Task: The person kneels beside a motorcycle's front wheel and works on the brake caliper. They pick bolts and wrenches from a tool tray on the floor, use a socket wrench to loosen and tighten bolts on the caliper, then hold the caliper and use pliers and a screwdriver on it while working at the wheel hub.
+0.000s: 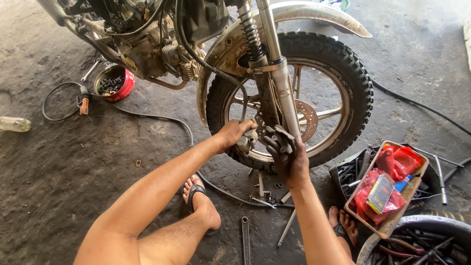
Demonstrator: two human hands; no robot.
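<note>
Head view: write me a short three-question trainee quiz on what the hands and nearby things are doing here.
1. True or false: both hands are at the front wheel, beside the fork leg.
2. Which hand looks darker with grime? A) left hand B) right hand
3. What holds the red packets at lower right?

Key
1. True: both hands meet at the brake caliper near the brake disc.
2. B. Its fingers are blackened.
3. A woven tray, resting on a dark tool box.
</note>
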